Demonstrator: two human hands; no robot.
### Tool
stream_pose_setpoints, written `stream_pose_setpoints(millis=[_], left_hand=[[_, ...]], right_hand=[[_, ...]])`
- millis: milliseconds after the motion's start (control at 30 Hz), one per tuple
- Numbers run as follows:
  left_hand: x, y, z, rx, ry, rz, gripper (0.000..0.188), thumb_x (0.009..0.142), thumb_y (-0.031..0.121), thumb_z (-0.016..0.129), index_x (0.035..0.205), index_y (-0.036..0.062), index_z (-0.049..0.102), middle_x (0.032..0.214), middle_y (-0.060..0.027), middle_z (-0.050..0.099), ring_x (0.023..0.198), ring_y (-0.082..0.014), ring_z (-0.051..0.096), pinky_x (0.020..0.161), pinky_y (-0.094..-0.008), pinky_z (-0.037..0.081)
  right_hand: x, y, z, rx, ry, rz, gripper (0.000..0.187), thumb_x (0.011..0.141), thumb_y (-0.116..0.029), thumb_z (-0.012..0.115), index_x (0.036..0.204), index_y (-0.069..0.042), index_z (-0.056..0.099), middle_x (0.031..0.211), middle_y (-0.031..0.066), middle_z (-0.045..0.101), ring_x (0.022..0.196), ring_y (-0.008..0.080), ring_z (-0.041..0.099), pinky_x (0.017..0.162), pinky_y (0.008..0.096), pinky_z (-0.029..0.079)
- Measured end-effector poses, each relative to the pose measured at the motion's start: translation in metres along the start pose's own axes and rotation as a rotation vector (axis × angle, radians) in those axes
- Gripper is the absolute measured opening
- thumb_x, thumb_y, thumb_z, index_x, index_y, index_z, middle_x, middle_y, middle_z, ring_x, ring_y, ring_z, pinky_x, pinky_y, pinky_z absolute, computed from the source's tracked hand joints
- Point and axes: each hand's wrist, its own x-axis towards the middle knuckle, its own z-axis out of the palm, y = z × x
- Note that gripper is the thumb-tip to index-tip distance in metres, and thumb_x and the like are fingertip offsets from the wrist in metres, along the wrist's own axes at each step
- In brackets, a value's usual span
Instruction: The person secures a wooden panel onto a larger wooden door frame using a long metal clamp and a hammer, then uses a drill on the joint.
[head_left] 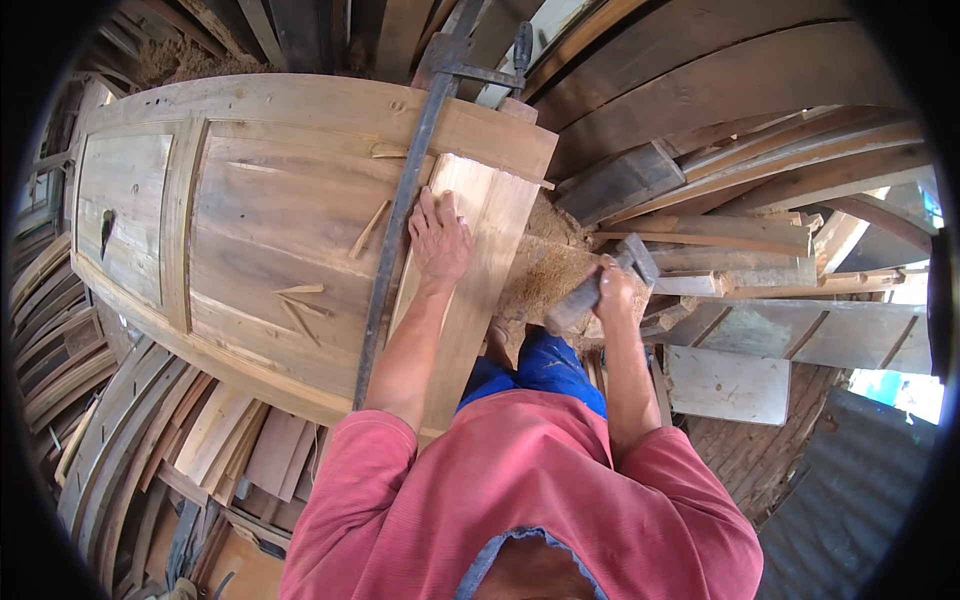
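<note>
Nearest me, one worker in a faded red cloth short-sleeved shirt point(530, 450) and blue cloth trousers point(545, 370), bent over the work. Item: left hand point(440, 240), laid flat, fingers extended and slightly parted, resting on a pale, straight wooden board point(480, 210). Item: right hand point(613, 290), fingers curled tight around a grey, blocky hand tool point(638, 258), blurred, its exact kind not to be told from here. Item: brown, panelled wooden door point(290, 190), lying flat to the worker's left, its near end beneath the board. Across it runs a long, dark metal bar clamp point(388, 225); slender pale wood slivers point(300, 300) lie loose on the larger panel. Condition: panels already seated in their frame, clamp and board in place; the end beside the tool appears to be the part in hand and, in my judgement, unfinished. How much has been cut or dressed there cannot be told. The slivers remain to be cleared. Farther out: brown sawdust point(170, 55) behind the door and stacked dark wooden planks point(720, 85) at the far right.
</note>
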Motion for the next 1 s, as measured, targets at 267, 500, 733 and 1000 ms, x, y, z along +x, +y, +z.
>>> stream_pose_setpoints(millis=[267, 500, 733, 1000], left_hand=[[0.002, -0.006, -0.002, 0.021, -0.021, -0.025, 0.057, 0.093, 0.021, 0.059, 0.145, 0.0063, 0.04, 0.155, -0.0266, 0.03, 0.135, -0.0443, 0.035, 0.112, -0.0541, 0.028], [0.001, -0.004, 0.002, 0.019, -0.017, -0.027, 0.055, 0.094, 0.022, 0.057, 0.145, 0.0075, 0.041, 0.156, -0.0249, 0.029, 0.136, -0.0431, 0.034, 0.113, -0.0534, 0.027], [-0.002, -0.006, 0.001, 0.014, 0.025, -0.013, 0.055, 0.092, 0.02, 0.059, 0.143, 0.0063, 0.043, 0.154, -0.0264, 0.032, 0.134, -0.0436, 0.036, 0.11, -0.0537, 0.029], [-0.003, -0.01, -0.001, -0.009, 0.027, 0.012, 0.059, 0.091, 0.02, 0.062, 0.144, 0.0068, 0.041, 0.154, -0.0271, 0.03, 0.135, -0.0441, 0.036, 0.112, -0.0544, 0.028]], right_hand=[[-0.045, 0.005, 0.04, -0.293, -0.516, 0.122, 0.02, 0.094, -0.02, 0.065, 0.081, -0.005, 0.064, 0.063, 0.0049, 0.06, 0.053, 0.0182, 0.058, 0.05, 0.0326, 0.05], [-0.049, 0.023, 0.056, -0.37, -0.489, 0.066, 0.014, 0.09, -0.014, 0.066, 0.089, -0.002, 0.061, 0.063, 0.0088, 0.061, 0.051, 0.0209, 0.059, 0.048, 0.0353, 0.051], [-0.074, 0.02, 0.029, -0.537, -0.646, -0.017, 0.018, 0.091, -0.017, 0.066, 0.081, -0.005, 0.058, 0.064, 0.0075, 0.062, 0.049, 0.0179, 0.057, 0.048, 0.0322, 0.047], [-0.109, 0.033, 0.018, -0.693, -0.731, -0.12, 0.017, 0.092, -0.018, 0.067, 0.088, -0.003, 0.059, 0.069, 0.0061, 0.064, 0.055, 0.0148, 0.06, 0.054, 0.0299, 0.05]])
